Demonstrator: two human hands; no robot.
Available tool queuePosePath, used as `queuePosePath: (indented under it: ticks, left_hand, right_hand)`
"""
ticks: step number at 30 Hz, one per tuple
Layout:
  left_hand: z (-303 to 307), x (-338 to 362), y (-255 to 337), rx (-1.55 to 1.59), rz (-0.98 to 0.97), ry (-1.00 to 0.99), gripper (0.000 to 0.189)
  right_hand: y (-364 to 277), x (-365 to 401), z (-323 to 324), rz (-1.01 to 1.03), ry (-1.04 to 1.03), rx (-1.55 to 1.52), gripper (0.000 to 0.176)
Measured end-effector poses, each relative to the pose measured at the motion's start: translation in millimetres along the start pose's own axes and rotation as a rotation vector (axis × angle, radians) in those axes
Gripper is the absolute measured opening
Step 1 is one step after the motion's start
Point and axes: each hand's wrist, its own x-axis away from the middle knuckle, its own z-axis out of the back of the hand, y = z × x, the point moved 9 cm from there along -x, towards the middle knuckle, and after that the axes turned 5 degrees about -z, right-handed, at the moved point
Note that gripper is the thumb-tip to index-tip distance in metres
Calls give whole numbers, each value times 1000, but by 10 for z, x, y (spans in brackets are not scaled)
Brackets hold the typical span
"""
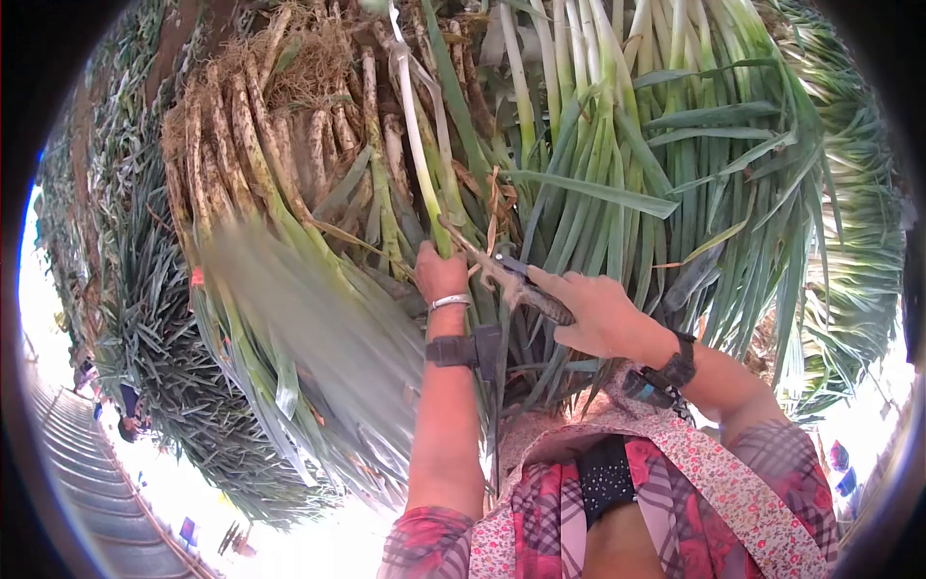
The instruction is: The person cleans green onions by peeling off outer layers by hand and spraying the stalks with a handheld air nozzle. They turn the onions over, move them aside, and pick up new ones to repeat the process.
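My left hand (444,274) is closed around the green part of a leek (409,106); its peeled white stem points upward. To the right, my right hand (608,314) has its thumb and fingers closed on a long, dirty brown piece with a dark, ridged end (542,301). This piece slants up to the leek just above my left hand; I cannot tell whether it is a tool or a stripped sheath. Unpeeled leeks (227,145) with soil-brown stems and roots lie at upper left. Cleaned leeks (588,58), white and pale green, lie at upper right.
A tall heap of dark green leaves (145,299) rises along the left. More leeks (849,203) are stacked at the far right. A blurred pale sheet-like smear (289,289) covers part of the leaves. Corrugated metal (87,473) shows at lower left.
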Motion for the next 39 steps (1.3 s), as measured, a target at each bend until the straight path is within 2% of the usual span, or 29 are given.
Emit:
queuePosePath:
  ticks: [8, 9, 14, 18, 20, 23, 24, 25, 26, 28, 29, 31, 32, 34, 35, 36, 37, 38, 39]
  left_hand:
    - [60, 205, -50, 14, 21, -4, 34]
    - [53, 228, -57, 33, 24, -20, 34]
    - [73, 342, -70, 26, -7, -41, 32]
    - [241, 438, 60, -18, 17, -69, 31]
    - [254, 422, 14, -19, 9, -60, 35]
    - [366, 418, 55, 30, -101, -11, 31]
    - [438, 408, 27, 204, -141, 44, 28]
    - [592, 399, 198, 380, -179, 97, 25]
    - [685, 454, 335, 581, -173, 49, 19]
    - [1049, 534, 987, 526, -280, 58, 32]
    - [1114, 538, 1279, 532, -282, 56, 32]
    - [1124, 462, 1745, 873, -218, 113, 28]
    - [1033, 358, 1998, 898, -288, 29, 24]
    - [604, 133, 2436, 1000, -276, -189, 23]
    - [279, -1, 2557, 994, -272, -236, 29]
    - [-69, -162, 2692, 867, -335, -235, 33]
    - [-461, -222, 2732, 737, -396, -233, 38]
    - [-932, -99, 2661, 583, -516, -90, 40]
    - [-1243, 45, 2619, 420, -622, 50, 43]
  right_hand:
    - [-17, -848, 415, 3, 288, 40, 69]
    - [12, -979, 437, -48, 271, 62, 70]
    - [43, -1467, 648, -7, 362, 90, 71]
    - [37, -1709, 697, 0, 309, 92, 70]
    - [51, -1777, 630, -13, 210, 87, 71]
    - [72, -1722, 646, -17, 151, -8, 75]
    - [101, -1675, 694, -22, 156, -12, 75]
    - [114, -1605, 764, 6, 169, -33, 74]
    - [131, -1520, 831, 33, 180, -54, 73]
    - [192, -1250, 1060, 21, 201, -90, 73]
    - [244, -1101, 1190, 15, 218, -122, 72]
    - [463, -735, 1505, 27, 386, -230, 74]
    - [605, -542, 1650, -10, 466, -328, 75]
    - [880, -155, 1890, -110, 615, -448, 77]
    - [1007, 29, 1983, -175, 687, -470, 77]
    - [1036, 152, 2017, -178, 680, -461, 77]
    - [1082, 310, 2099, -211, 765, -429, 77]
    - [1119, 413, 2160, -242, 853, -397, 78]
    - [1133, 394, 2100, -249, 842, -393, 78]
